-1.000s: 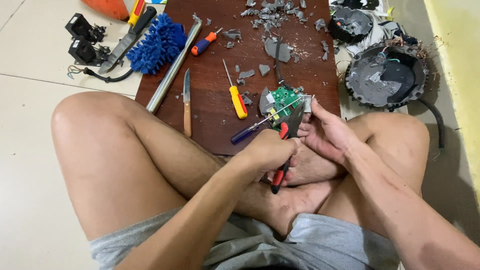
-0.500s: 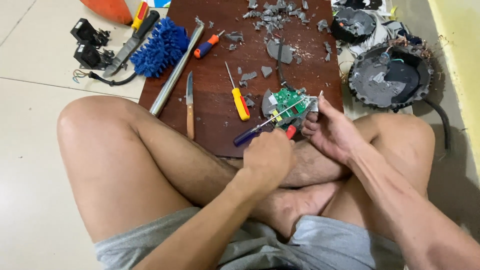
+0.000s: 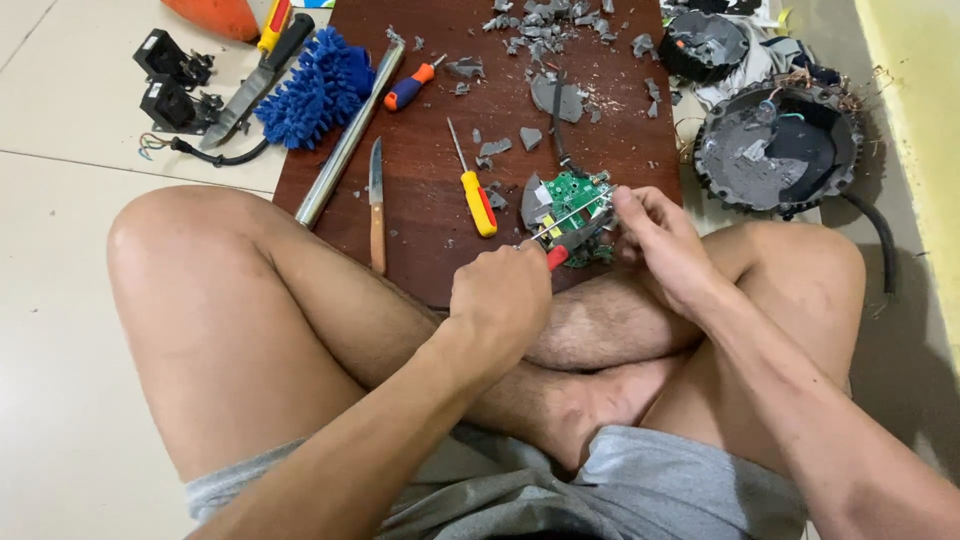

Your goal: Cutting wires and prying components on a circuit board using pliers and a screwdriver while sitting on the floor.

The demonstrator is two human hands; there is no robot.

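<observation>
Green circuit board is held at the near edge of a dark brown wooden board that lies on the tiled floor, just above the person's crossed legs. The board is gripped by the right hand, its fingers clamped on the right side of it. The left hand is closed around red-handled pliers, whose tip is set against the circuit board. A yellow screwdriver is seen just left of the circuit board, a wooden-handled knife further left, and a metal tube beside that. Grey plastic shards are scattered over the far end of the board. A blue duster is laid at the board's left edge, and a round black housing is placed on the floor to the right.
</observation>
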